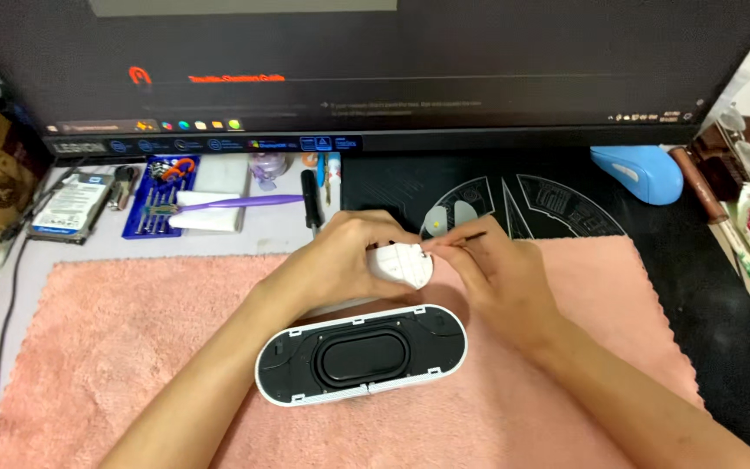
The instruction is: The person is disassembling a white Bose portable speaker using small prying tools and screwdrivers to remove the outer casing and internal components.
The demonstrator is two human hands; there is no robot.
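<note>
So the left hand (340, 260) is wrapped around a small round white plastic part (403, 265), gripping it up off the mat at centre frame, probably to keep it steady. The right hand (488, 278) pinches a thin dark pointed tool (462, 238), tip right at the part's upper edge, fingers curled in tight like holding a pen. Both forearms come in from the bottom corners and angle toward each other.

Just below the hands sits an oval white speaker shell with a black oval driver (362, 356), face up on a fuzzy pink cloth mat (115, 347) on the table. Upper left there's a blue screwdriver bit case (156, 201) and a purple toothbrush (236, 203); a blue computer mouse (640, 172) sits upper right, below the dark monitor (375, 69).
</note>
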